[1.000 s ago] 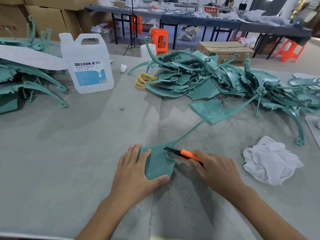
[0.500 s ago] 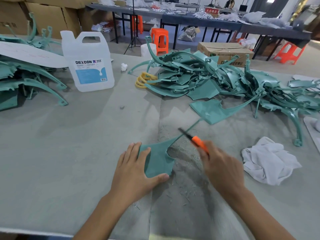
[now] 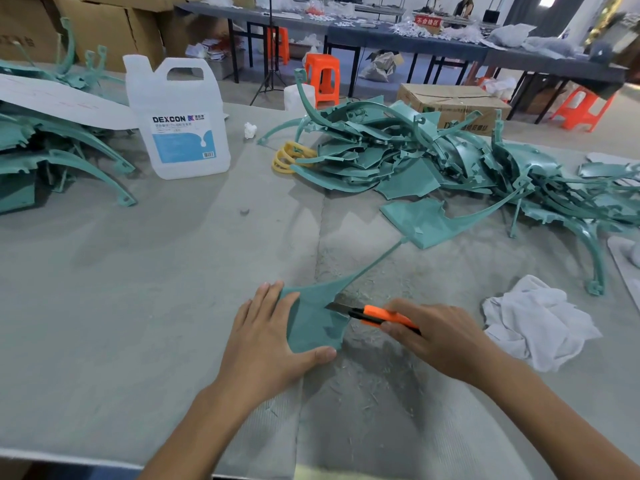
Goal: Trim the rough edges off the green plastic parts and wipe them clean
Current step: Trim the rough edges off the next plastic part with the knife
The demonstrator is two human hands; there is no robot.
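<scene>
A flat green plastic part [image 3: 313, 318] with a long thin stem running up to the right lies on the grey felt table [image 3: 138, 306]. My left hand [image 3: 266, 344] lies on its left side, with the fingers over the top edge and the thumb along the bottom edge. My right hand [image 3: 440, 336] grips an orange utility knife [image 3: 377, 315]. The knife's blade touches the part's right edge. Plastic shavings lie scattered under the knife and toward me.
A white rag [image 3: 533, 320] lies to the right. A heap of green parts [image 3: 450, 161] fills the far right, with another pile [image 3: 52, 150] at the far left. A DEXCON jug [image 3: 180, 123] and yellow rings [image 3: 289, 157] stand at the back.
My right hand swung the knife up along the stem, then brought it back down to the part's right edge. The left hand stayed on the part.
</scene>
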